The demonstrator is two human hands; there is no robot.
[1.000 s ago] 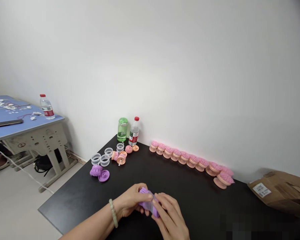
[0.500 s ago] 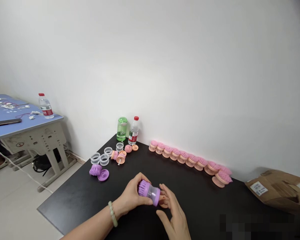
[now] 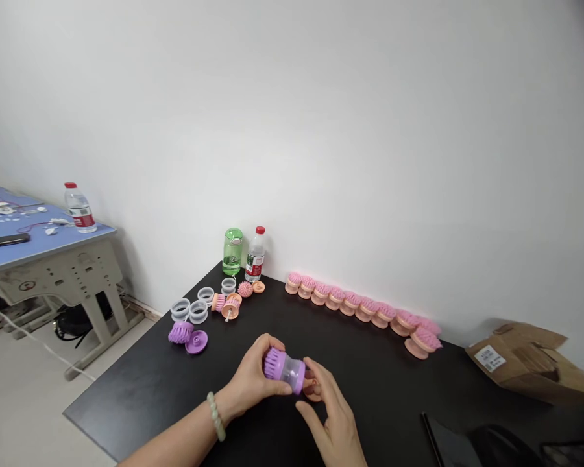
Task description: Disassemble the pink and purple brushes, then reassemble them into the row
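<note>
In my left hand (image 3: 254, 373) is a purple scrub brush (image 3: 288, 371) with a clear middle section, lying sideways with its bristles to the left. My left fingers and thumb are closed around the bristle end. My right hand (image 3: 333, 415) has its thumb and fingers apart at the brush's purple base; whether the fingertips touch it I cannot tell. Partly hidden behind these fingers, a peach-coloured part (image 3: 312, 391) rests on the black table. Farther left lie a purple bristle head (image 3: 180, 333) and a round purple cap (image 3: 196, 342).
Several clear rings (image 3: 198, 312) and peach-and-pink brush parts (image 3: 231, 307) lie at the back left. Behind them stand a green container (image 3: 232, 251) and a water bottle (image 3: 255, 254). Finished-looking pink brushes (image 3: 350, 302) line the wall. A brown paper bag (image 3: 530, 363) sits at the right.
The whole view has shifted slightly, so most things appear a little farther left. My left hand still grips the purple brush, and my right hand stays spread by its base.
</note>
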